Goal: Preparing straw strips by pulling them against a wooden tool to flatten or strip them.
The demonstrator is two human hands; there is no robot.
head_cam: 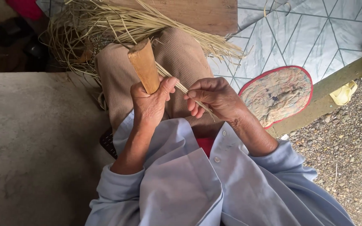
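A heap of pale straw strips (105, 25) spills over the knees in tan trousers (181, 62); a padded oval mat (279, 94) lies on the patterned floor (315, 37) to the right; the left hand (149, 102) has its fingers closed round a wooden stick (143, 65), held upright; the right hand (214, 98) pinches a thin strip (180, 85) just beside it.

Strips (126, 25) on lap, mat (279, 94) rightward.

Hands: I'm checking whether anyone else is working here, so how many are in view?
2. The left hand grips a wooden tool over the lap; the right hand beside it pinches a thin straw strip. Both belong to one person.
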